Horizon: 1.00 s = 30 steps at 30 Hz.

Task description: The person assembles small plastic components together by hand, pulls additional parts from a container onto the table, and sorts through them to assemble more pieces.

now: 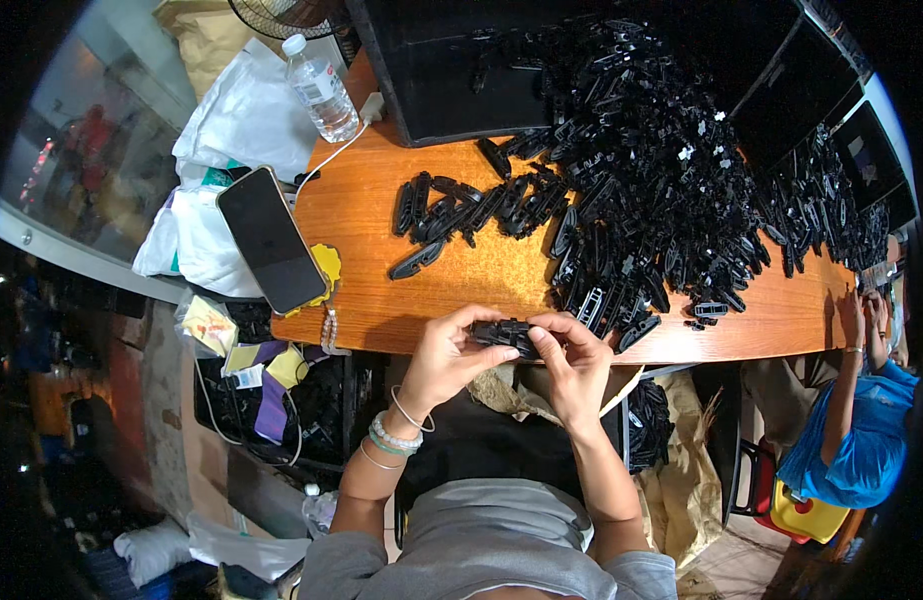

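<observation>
Between both hands, just over the table's front edge, is a small black plastic part (pixel 505 335), long and narrow. My left hand (pixel 455 350) pinches its left end with thumb and fingers. On its right end, the thumb and fingertips of my right hand (pixel 573 362) close from the other side. My fingers cover much of the part, so its finer shape is hidden. Beyond my hands, a small group of similar black plastic parts (pixel 418 258) lies loose on the wooden table (pixel 356 290). A large heap of them (pixel 646 170) spreads to the right.
A phone (pixel 271 240) rests at the table's left edge near a water bottle (pixel 321 90) and a white cable. Behind stands a black tray (pixel 451 90). At far right a person in a blue shirt (pixel 856 430) works at the same table. A black crate (pixel 321 420) sits below left.
</observation>
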Motion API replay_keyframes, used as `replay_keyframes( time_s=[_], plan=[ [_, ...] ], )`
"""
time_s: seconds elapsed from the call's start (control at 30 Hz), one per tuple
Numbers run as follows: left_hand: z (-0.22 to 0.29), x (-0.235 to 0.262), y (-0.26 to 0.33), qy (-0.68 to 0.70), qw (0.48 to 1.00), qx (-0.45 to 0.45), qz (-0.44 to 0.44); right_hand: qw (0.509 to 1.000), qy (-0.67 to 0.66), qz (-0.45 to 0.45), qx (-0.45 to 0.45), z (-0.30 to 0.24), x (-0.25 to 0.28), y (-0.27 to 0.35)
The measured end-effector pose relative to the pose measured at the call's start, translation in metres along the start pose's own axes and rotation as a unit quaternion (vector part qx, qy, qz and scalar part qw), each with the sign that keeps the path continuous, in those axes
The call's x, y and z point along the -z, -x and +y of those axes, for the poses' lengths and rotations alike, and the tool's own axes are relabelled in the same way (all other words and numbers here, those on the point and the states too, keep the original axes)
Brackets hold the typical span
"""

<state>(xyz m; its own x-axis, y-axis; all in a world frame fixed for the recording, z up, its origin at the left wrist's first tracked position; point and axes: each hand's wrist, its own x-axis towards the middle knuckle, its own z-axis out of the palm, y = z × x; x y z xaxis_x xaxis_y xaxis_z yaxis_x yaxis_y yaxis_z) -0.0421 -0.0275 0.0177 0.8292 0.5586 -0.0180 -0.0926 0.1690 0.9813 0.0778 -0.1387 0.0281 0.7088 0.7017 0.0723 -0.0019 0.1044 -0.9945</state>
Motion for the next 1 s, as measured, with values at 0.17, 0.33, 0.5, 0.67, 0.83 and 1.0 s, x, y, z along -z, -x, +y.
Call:
replay_keyframes(
  time_s=[0.17,0.33,0.5,0.67,0.83,1.0],
  plan=[
    [-0.001,-0.002,0.0,0.048,0.999,-0.007,0.001,0.991,0.099,-0.001,0.092,0.007,0.0,0.001],
    [-0.002,-0.005,0.0,0.036,0.998,-0.003,0.043,0.928,0.273,-0.014,0.254,0.0,0.003,-0.001],
    [0.002,-0.009,0.001,0.015,0.998,-0.023,0.052,0.995,0.086,-0.027,0.031,0.006,0.002,0.009],
    [0.0,-0.008,0.004,0.009,0.999,-0.037,0.004,0.998,0.05,-0.048,-0.014,0.002,0.014,0.012],
    [0.007,0.0,-0.003,-0.091,0.991,-0.024,-0.094,0.977,0.156,-0.144,0.021,-0.004,0.05,0.015],
    [-0.005,0.037,-0.03,-0.555,0.763,-0.229,0.239,0.93,0.328,-0.153,-0.071,-0.029,0.059,0.022]
  ],
)
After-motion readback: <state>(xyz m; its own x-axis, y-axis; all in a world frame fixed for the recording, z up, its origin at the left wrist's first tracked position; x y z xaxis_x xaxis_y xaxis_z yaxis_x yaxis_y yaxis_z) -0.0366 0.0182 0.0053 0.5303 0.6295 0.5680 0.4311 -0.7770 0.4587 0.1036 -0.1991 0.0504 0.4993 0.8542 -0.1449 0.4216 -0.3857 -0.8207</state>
